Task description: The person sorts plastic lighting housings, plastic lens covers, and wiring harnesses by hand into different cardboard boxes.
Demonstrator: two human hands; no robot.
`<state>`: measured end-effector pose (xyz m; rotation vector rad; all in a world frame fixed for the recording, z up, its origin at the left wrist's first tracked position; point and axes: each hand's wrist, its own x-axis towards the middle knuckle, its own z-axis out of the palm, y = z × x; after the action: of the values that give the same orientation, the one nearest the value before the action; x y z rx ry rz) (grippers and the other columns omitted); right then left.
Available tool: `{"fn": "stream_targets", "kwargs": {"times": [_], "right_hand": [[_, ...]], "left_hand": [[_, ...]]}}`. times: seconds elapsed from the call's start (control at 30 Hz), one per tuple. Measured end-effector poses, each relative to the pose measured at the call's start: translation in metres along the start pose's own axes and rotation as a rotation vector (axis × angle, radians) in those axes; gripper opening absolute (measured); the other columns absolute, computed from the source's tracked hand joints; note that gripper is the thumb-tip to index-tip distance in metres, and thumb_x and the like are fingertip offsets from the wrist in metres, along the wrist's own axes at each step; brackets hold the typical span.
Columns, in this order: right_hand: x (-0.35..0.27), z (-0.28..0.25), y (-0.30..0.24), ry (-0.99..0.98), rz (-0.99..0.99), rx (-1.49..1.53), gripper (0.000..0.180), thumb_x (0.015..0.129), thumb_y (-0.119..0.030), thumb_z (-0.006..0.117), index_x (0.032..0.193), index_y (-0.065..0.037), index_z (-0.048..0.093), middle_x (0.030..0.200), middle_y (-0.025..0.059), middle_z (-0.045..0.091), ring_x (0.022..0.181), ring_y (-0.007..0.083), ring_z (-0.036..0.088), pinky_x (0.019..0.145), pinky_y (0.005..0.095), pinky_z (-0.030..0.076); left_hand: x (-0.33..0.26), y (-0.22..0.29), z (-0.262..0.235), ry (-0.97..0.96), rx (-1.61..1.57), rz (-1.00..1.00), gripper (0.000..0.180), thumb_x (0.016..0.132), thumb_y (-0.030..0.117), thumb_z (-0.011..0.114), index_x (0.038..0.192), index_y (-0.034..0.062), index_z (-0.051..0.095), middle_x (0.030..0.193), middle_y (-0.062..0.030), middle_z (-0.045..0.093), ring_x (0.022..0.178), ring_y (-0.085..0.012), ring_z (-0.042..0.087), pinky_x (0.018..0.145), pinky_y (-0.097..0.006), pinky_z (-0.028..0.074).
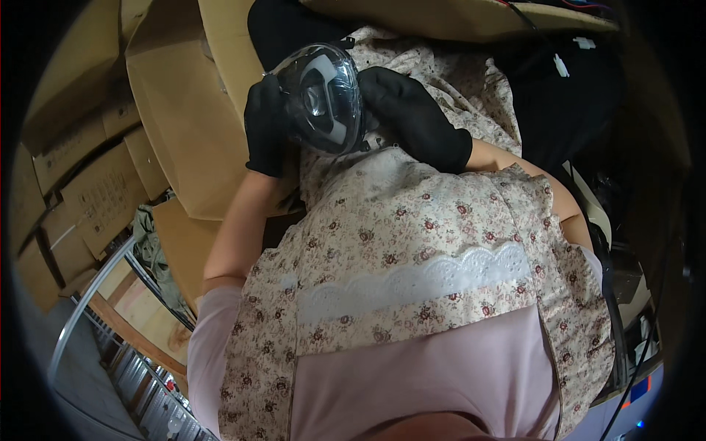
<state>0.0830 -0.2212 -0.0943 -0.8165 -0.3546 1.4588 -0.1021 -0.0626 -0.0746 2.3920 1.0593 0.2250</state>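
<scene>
In front of my lap I hold a headlight (321,99) with a clear, domed oval lens, a dark housing and pale strips inside around a round silver centre. Small tabs stick out at its rim. My left hand (266,121), in a black glove, grips its left edge, with the fingers partly hidden behind it. My right hand (408,114), gloved the same way, is closed on the right edge, and its fingertips pass out of sight behind the housing. Below it lies my floral apron (390,213).
A tall open cardboard carton (173,110) stands close to my left hand. Stacked cardboard boxes (103,198) and a curved metal rail (88,298) are farther left. Across the top runs a brown board edge (456,22), and a white connector (561,66) hangs from a cable at the upper right.
</scene>
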Motion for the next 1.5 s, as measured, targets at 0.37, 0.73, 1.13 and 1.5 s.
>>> {"fn": "stream_targets", "kwargs": {"times": [0.37,0.73,1.13,1.5], "right_hand": [[0.000,0.000,-0.005,-0.116,0.145,0.346,0.026,0.101,-0.022,0.046,0.109,-0.002,0.059,0.103,0.0057,0.063,0.086,0.0121,0.061,0.080,0.0280,0.050],[-0.001,0.009,0.002,-0.038,0.091,0.118,0.029,0.094,-0.026,0.059,0.105,0.001,0.060,0.093,0.0069,0.065,0.086,0.0138,0.061,0.078,0.0283,0.050],[-0.004,0.007,0.008,0.086,0.043,-0.395,0.039,0.081,-0.028,0.073,0.105,0.000,0.062,0.090,0.0109,0.069,0.081,0.0152,0.065,0.072,0.0305,0.052],[-0.004,0.013,-0.001,0.125,-0.022,-0.613,0.040,0.079,-0.031,0.074,0.102,-0.001,0.061,0.086,0.0118,0.067,0.074,0.0179,0.064,0.069,0.0322,0.050]], "left_hand": [[-0.013,0.001,0.003,0.050,-0.077,-0.164,0.024,0.089,0.015,0.054,0.107,0.0004,0.051,0.099,-0.0198,0.055,0.090,-0.0345,0.056,0.075,-0.041,0.046],[-0.002,0.008,-0.007,-0.021,-0.041,-0.019,0.029,0.101,0.028,0.041,0.099,0.0013,0.052,0.093,-0.0089,0.053,0.085,-0.0201,0.051,0.079,-0.033,0.043],[0.019,0.038,-0.029,0.307,0.366,0.404,0.039,0.096,0.029,0.052,0.124,0.0019,0.050,0.115,-0.0134,0.054,0.106,-0.0220,0.054,0.096,-0.033,0.043],[0.057,0.034,-0.006,-0.314,0.327,0.384,0.033,0.086,0.017,0.056,0.116,0.0037,0.058,0.094,-0.0166,0.067,0.086,-0.0316,0.066,0.074,-0.037,0.052]]}}
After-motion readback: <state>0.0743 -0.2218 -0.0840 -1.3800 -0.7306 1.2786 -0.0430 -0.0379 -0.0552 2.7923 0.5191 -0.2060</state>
